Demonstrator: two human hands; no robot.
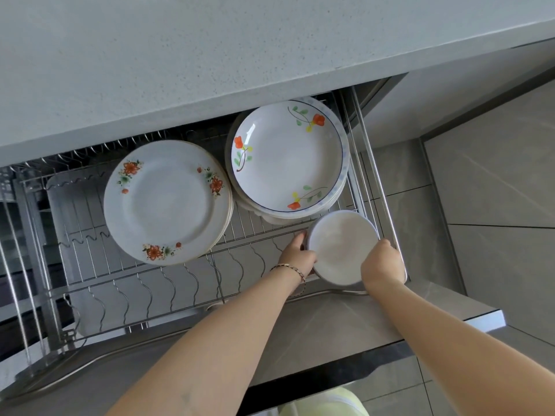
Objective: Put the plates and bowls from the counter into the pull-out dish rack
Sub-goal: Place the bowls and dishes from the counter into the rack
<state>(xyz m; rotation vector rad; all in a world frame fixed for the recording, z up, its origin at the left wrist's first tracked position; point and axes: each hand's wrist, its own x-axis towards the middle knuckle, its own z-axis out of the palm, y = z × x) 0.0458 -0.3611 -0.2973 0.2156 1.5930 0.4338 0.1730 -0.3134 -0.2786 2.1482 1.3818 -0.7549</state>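
Note:
The pull-out dish rack [168, 298] is drawn out below the counter. A stack of flat floral plates [168, 202] lies in its middle. To the right lies a stack of deeper plates [288, 157] with orange flowers and a blue rim line. At the rack's front right corner sits a plain white bowl [339, 247]. My left hand [297, 256] grips its left rim, and my right hand [383, 264] grips its right rim. A bracelet is on my left wrist.
The grey speckled counter [180, 64] overhangs the back of the rack. The drawer front [345, 322] runs along the near side under my forearms. Upright wire dividers [144, 292] fill the rack's front left. Grey floor tiles [486, 181] lie to the right.

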